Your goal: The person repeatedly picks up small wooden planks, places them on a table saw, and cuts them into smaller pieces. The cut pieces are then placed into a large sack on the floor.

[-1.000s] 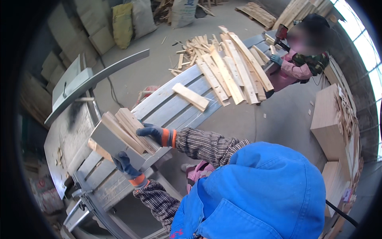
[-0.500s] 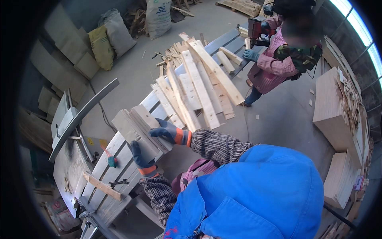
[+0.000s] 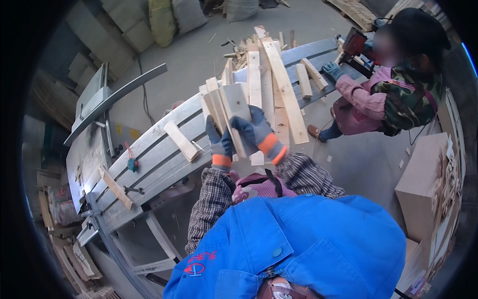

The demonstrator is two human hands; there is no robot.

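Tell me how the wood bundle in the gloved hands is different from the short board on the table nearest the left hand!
The wood bundle is several pieces side by side; the short board is one piece. The wood bundle is held between the left hand and right hand, while the short board lies untouched on the table. Both are pale wood.

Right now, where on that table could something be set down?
The slatted table has a bare patch between the teal-and-red tool and the short board nearest the left hand, and more just right of that board, though the held stack hides part. It's crowded beyond the right hand, where long boards lie piled.
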